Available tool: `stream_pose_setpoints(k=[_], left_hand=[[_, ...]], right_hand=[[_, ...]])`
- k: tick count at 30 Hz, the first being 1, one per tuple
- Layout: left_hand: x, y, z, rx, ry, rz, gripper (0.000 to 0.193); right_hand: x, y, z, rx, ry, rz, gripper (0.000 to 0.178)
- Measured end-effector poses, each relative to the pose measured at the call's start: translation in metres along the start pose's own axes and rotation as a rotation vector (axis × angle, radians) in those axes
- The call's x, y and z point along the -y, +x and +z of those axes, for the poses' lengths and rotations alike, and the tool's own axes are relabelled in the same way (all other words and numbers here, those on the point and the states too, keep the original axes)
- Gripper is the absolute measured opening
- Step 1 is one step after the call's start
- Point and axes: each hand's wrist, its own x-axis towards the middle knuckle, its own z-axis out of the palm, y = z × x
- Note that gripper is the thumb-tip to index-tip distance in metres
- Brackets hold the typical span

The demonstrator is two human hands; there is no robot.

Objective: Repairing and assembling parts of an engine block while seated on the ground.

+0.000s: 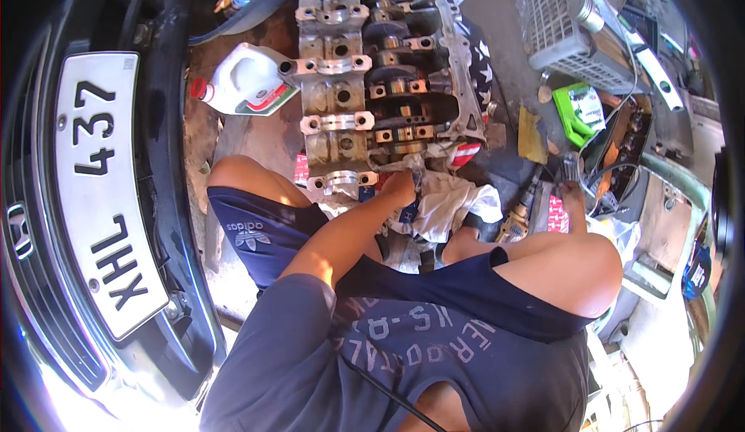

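An engine block [345, 94] with its crankshaft [400, 86] and bearing caps stands in front of me, its near end between my knees. My left hand [399, 189] is closed at that near end, beside a greyish rag [419, 166]; what its fingers grip is hidden. A white cloth [458, 207] hangs just right of it. My right hand [573, 194] reaches down past my right knee, in shade. Its fingers seem curled at a grey cylindrical thing [570, 166] too dim to name. A yellow-and-black power tool [518, 218] lies left of that hand.
A car's front bumper with a white plate [109, 191] fills the left side. A white jug with a red cap [252, 79] stands left of the block. To the right are a grey plastic crate [563, 32], a green bottle [578, 114] and a long metal bar [621, 28].
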Motion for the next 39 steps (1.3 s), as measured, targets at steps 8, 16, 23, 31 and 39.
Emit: stream_pose_setpoints(k=[8,16,23,31,39], left_hand=[[-0.003,0.001,-0.039,0.258,0.411,0.449,0.026],[-0.060,-0.053,-0.118,0.186,-0.685,-0.038,0.034],[-0.067,-0.106,-0.158,-0.051,-0.993,0.150,0.041],[-0.064,-0.130,-0.150,-0.043,-1.405,0.052,0.040],[-0.064,-0.133,-0.152,-0.256,-1.251,0.127,0.028]], right_hand=[[-0.007,-0.023,-0.006,-0.006,0.089,-0.029,0.043],[-0.083,-0.050,-0.068,0.014,0.155,0.000,0.044],[0.087,-0.149,-0.105,-0.171,-0.028,-0.291,0.041],[0.157,-0.192,0.106,0.100,-0.430,-0.158,0.063],[0.136,-0.176,0.147,0.105,-0.132,-0.118,0.064]])
